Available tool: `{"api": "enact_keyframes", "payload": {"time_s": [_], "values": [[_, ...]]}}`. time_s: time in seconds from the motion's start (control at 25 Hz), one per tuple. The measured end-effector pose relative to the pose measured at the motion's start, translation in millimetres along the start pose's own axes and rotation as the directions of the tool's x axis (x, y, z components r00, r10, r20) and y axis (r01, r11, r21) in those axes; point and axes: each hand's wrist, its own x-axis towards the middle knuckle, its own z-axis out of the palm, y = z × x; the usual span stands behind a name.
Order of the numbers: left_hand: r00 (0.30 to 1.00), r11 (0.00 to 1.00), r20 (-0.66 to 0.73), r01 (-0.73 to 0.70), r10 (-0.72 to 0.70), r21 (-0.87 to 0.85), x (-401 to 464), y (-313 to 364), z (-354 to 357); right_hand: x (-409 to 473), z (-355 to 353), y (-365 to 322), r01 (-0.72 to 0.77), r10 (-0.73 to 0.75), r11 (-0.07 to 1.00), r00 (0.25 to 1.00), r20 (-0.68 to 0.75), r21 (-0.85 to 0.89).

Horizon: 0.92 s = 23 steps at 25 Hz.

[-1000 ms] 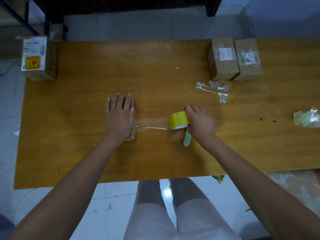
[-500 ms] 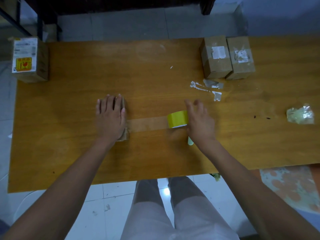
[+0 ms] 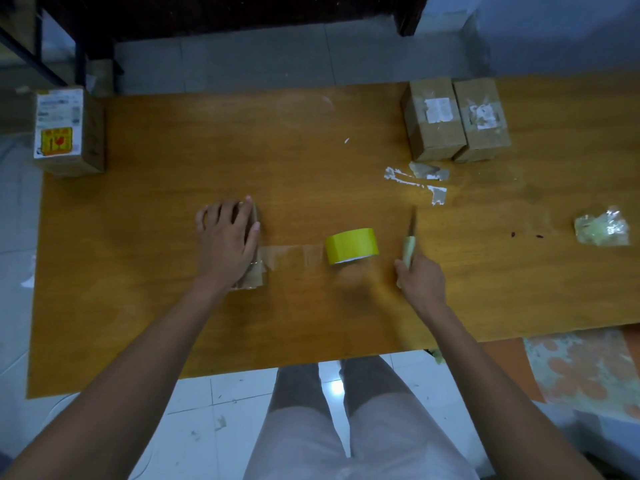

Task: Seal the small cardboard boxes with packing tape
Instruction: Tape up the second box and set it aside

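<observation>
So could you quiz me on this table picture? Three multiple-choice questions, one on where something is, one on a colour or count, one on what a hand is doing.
1. Where does the tape roll stand?
A. between the two hands
B. on top of the two boxes at the far right
C. on the floor

2. What colour is the tape roll?
A. red
B. yellow
C. black

3. What is the right hand doing?
A. lying flat on the table
B. gripping a knife
C. holding the tape roll

Answers:
1 A: the roll stands on the table, with the left hand on one side and the right hand on the other.
2 B: its side is bright yellow.
3 B: its fingers curl round the pale handle of the knife, blade pointing away.
</observation>
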Motion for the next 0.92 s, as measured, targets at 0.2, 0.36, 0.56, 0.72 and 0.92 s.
{"api": "enact_keyframes", "payload": {"time_s": [0.2, 0.36, 0.56, 0.72, 0.92], "values": [[1.0, 1.0, -0.021, 0.005, -0.004, 0.016, -2.1, 3.4, 1.2, -64.6, -21.9, -65.4, 0.091, -0.07, 0.983, 0.989, -0.13, 0.16], [1.0, 1.0, -0.007, 0.003, -0.003, -0.001, -2.3, 1.0, 1.5, -133.6, 46.4, -115.9, 0.321, -0.3, 0.942, 0.936, 0.184, -0.097], [0.999, 0.999, -0.008, -0.042, 0.041, -0.027, -2.9, -3.7, 1.2, -138.8, 100.1, -113.0, 0.308, -0.265, 0.93, 0.941, 0.212, -0.202], [0.999, 0.998, -0.004, -0.039, 0.039, -0.046, -3.1, -4.6, 2.3, -140.7, 111.2, -115.2, 0.284, -0.247, 0.935, 0.952, 0.184, -0.213], [0.998, 0.995, -0.014, -0.055, 0.054, -0.081, -3.3, -4.9, 3.7, -138.2, 116.8, -117.9, 0.279, -0.238, 0.927, 0.954, 0.18, -0.252]]}}
